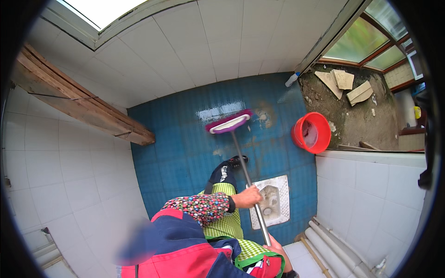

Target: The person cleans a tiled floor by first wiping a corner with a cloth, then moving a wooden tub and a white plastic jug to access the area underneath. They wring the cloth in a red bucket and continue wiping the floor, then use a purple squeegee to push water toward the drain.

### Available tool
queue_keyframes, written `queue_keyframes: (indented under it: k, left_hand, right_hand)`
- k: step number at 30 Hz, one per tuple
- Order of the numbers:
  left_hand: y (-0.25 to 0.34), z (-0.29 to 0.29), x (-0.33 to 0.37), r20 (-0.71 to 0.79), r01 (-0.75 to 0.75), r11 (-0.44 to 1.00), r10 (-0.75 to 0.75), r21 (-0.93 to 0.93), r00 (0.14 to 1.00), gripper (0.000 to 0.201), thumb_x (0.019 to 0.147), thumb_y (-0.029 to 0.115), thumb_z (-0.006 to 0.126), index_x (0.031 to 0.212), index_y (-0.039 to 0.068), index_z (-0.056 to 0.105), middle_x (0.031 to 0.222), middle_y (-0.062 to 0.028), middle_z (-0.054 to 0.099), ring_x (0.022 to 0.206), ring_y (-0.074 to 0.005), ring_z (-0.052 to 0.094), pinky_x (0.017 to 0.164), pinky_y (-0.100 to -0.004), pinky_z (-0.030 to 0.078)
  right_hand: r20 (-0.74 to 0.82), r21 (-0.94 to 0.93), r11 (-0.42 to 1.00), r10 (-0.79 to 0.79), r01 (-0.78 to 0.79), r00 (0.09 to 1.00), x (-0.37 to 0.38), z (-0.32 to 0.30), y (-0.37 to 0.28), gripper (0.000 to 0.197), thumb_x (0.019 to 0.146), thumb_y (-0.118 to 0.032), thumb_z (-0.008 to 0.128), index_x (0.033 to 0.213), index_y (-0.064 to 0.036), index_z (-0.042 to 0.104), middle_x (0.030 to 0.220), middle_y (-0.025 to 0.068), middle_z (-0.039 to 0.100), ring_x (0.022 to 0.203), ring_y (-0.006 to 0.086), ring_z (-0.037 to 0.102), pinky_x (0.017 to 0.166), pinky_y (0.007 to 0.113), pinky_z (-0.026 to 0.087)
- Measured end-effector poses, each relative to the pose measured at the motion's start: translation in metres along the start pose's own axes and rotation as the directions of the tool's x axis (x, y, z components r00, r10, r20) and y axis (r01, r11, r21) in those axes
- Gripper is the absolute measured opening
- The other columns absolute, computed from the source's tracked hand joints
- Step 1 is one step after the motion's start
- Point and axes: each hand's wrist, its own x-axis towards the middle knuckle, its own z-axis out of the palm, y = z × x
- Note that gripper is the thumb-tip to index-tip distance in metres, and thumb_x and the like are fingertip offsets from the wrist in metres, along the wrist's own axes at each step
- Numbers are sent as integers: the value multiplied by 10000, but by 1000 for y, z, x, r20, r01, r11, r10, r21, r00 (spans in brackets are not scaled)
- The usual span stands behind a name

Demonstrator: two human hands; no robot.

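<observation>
A flat mop (pixel 229 123) with a purple and white head and a long metal pole rests on wet blue floor tiles. Its pole slants down towards me, to the right. My left hand (pixel 247 197), below a flowered sleeve with a dark cuff, is closed round the middle of the pole. Lower down, my right hand (pixel 277 250) grips the pole near its upper end, its fingers partly hidden by the pole and my clothing. A white squat toilet (pixel 283 197) is set in the floor just right of the pole.
A red bucket (pixel 297 131) with cloudy liquid stands by the doorway at right. Near the far wall lies a pale bottle (pixel 292 79). Broken slabs (pixel 343 79) lie on the dirt outside. Wooden beams (pixel 92 106) lean in from the left; pipes (pixel 331 245) run along the lower right.
</observation>
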Motion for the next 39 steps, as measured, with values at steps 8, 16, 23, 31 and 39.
queue_keyframes:
  k: [8, 16, 23, 31, 39]
  left_hand:
    - [-149, -115, -68, -263, 311, 948, -285, 61, 922, 203, 645, 184, 735, 608, 94, 556, 591, -94, 555, 641, -316, 570, 627, -433, 436]
    - [-310, -177, -125, -418, 617, 786, -546, 44, 726, 246, 613, 163, 730, 561, 106, 497, 612, -96, 548, 677, -317, 532, 681, -426, 398]
    - [-222, -65, 2, -370, 304, 950, -310, -77, 876, 120, 641, 157, 617, 556, 166, 533, 578, -32, 567, 671, -243, 564, 708, -409, 424]
    - [-100, -93, 96, -112, -30, 966, 1, -258, 994, 87, 600, 155, 648, 597, 111, 572, 617, -58, 587, 717, -249, 599, 720, -381, 405]
    - [-182, -191, 35, -223, 41, 996, -58, -79, 973, 110, 568, 142, 632, 576, 132, 523, 581, -52, 532, 645, -264, 575, 600, -405, 446]
  right_hand:
    - [275, -35, 975, 222, -221, 935, 167, 76, -137, 680, 919, -38, 505, 1485, -207, 167, 599, -41, 327, 419, 64, 333, 363, 220, 297]
    - [481, 153, 892, 309, -426, 820, 362, 152, -223, 190, 955, -47, 459, 1123, -123, 412, 573, -66, 305, 423, 46, 333, 368, 196, 276]
    - [213, 348, 880, 262, -324, 941, 208, 64, -219, 545, 947, -34, 467, 1438, -183, 285, 598, -32, 318, 460, 69, 323, 390, 216, 294]
    - [-377, -27, 946, 289, -322, 880, 40, 38, -173, 525, 928, -163, 467, 1419, -212, 285, 570, -62, 376, 386, 38, 324, 320, 176, 272]
    - [-31, -63, 986, 150, -151, 988, 128, 114, -249, 636, 930, -89, 508, 1487, -133, 205, 652, -62, 397, 478, 31, 366, 399, 197, 283]
